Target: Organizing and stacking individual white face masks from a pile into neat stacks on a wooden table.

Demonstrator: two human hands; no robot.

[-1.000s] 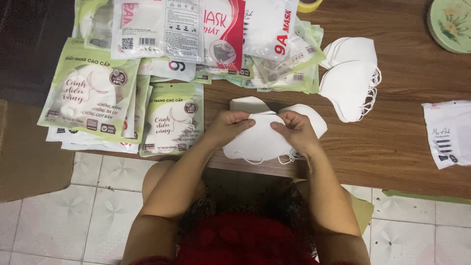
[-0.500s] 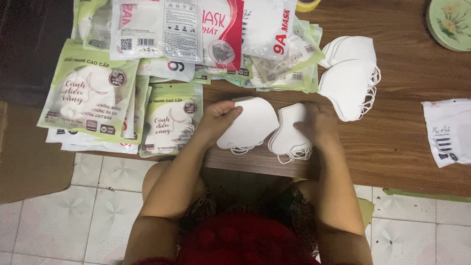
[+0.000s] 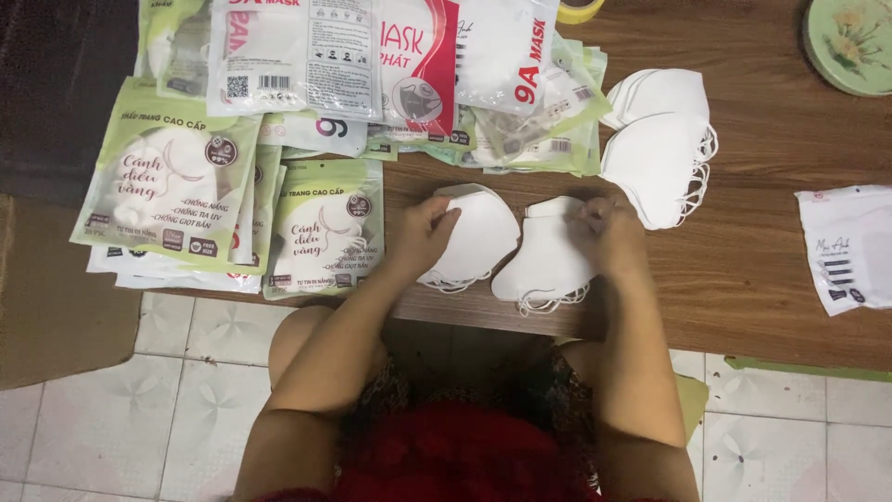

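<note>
My left hand point(image 3: 423, 232) grips the edge of a small stack of folded white face masks point(image 3: 478, 237) lying on the brown wooden table point(image 3: 762, 270). My right hand point(image 3: 609, 228) holds a second small stack of white masks point(image 3: 548, 260) just to the right of the first. The two stacks lie side by side near the table's front edge, with their ear loops hanging toward me.
Green-and-white mask packets point(image 3: 321, 228) lie left of my hands, and red-and-white packets point(image 3: 372, 56) are heaped behind. More loose white masks point(image 3: 660, 153) sit at the back right. A white packet point(image 3: 846, 246) lies far right, a round green plate point(image 3: 850, 42) in the corner.
One second ago both hands held a single pile of masks together. They have since pulled it apart into two stacks, the left hand moving left and the right hand moving right.
</note>
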